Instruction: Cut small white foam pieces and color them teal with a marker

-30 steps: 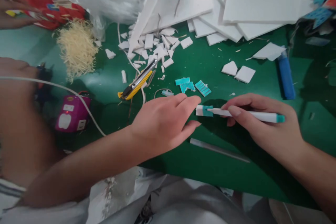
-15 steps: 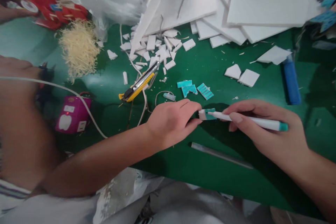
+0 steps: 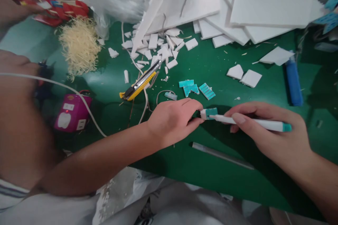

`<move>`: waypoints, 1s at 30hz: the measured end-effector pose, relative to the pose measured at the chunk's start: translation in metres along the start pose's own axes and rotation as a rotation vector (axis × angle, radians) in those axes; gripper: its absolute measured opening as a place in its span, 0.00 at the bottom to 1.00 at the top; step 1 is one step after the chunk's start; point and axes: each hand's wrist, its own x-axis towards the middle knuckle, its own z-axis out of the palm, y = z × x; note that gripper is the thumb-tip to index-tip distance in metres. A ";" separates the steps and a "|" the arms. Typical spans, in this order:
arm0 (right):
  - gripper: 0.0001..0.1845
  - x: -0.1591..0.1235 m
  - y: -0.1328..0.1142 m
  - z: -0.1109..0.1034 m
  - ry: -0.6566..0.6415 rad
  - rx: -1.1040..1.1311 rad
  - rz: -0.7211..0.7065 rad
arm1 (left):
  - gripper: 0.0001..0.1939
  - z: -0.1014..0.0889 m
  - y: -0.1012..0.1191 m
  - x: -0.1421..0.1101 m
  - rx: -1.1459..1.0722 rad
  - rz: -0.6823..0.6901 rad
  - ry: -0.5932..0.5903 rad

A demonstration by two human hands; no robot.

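Between the thumb and fingers of my left hand (image 3: 173, 121) is a small white foam piece (image 3: 203, 114), its right part coloured teal. My right hand (image 3: 274, 130) grips a white marker (image 3: 253, 123) with a green end cap, and the marker's tip touches the teal area. Just beyond my left hand lie several teal-coloured foam pieces (image 3: 207, 91), one of them striped. A pen cap (image 3: 171, 95) rests close by. Nearer the table's front edge is a thin grey rod (image 3: 221, 155).
A yellow box cutter (image 3: 139, 82) lies with its blade out beside white foam scraps (image 3: 163, 49). Foam sheets (image 3: 271, 0) are stacked behind. A purple power adapter (image 3: 72, 112) with a white cable, a heap of thin sticks (image 3: 79, 45) and another person's hand (image 3: 16, 3) are on the left.
The teal area on the foam piece has grown toward my left fingers as the marker tip shifted slightly. The other person's hand has moved further in over the red items.
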 end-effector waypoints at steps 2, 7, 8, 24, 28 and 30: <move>0.05 0.001 -0.003 0.001 0.029 -0.004 0.035 | 0.06 0.000 0.000 0.000 0.004 -0.004 -0.008; 0.08 0.000 0.001 0.002 -0.037 0.033 -0.030 | 0.06 0.001 -0.001 0.001 -0.003 -0.002 -0.003; 0.09 0.000 0.001 0.002 -0.036 0.030 -0.023 | 0.06 0.001 -0.001 0.001 -0.008 0.000 0.000; 0.07 0.001 -0.003 0.002 0.027 -0.023 0.075 | 0.06 0.001 0.000 0.001 -0.024 -0.003 -0.003; 0.07 0.001 -0.002 0.003 0.028 -0.038 0.085 | 0.06 0.001 0.000 0.000 -0.029 -0.015 -0.010; 0.07 0.001 -0.001 0.003 0.010 -0.028 0.070 | 0.06 0.001 0.000 0.001 -0.029 -0.023 -0.017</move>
